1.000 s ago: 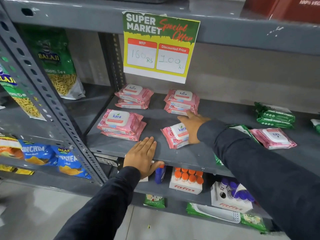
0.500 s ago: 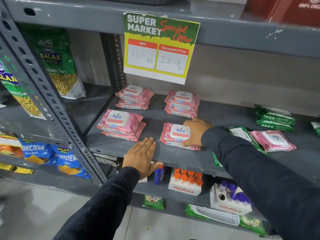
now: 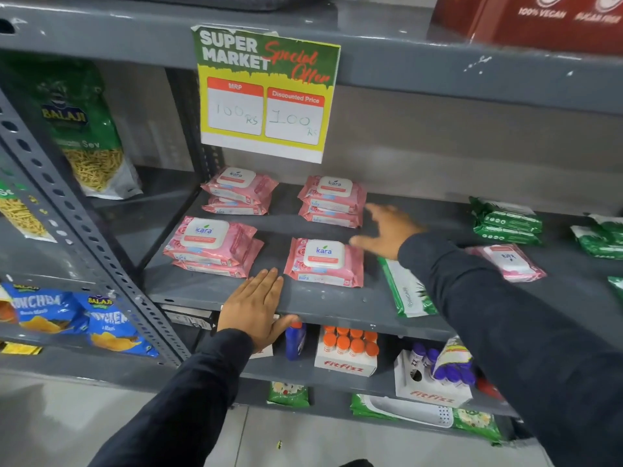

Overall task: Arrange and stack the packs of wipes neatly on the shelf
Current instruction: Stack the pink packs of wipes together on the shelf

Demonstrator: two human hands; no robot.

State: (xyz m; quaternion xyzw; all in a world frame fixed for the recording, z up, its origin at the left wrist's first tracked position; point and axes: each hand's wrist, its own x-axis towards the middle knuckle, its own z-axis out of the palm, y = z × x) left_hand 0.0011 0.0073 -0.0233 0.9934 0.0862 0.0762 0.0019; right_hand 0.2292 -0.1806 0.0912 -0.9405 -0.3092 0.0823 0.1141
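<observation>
Pink wipes pack lies flat on the shelf; both hands empty, fingers spread.

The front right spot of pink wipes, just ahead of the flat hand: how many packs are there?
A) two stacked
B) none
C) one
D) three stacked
C: a single pink pack lies flat there, while the pink pile beside it is stacked.
</observation>
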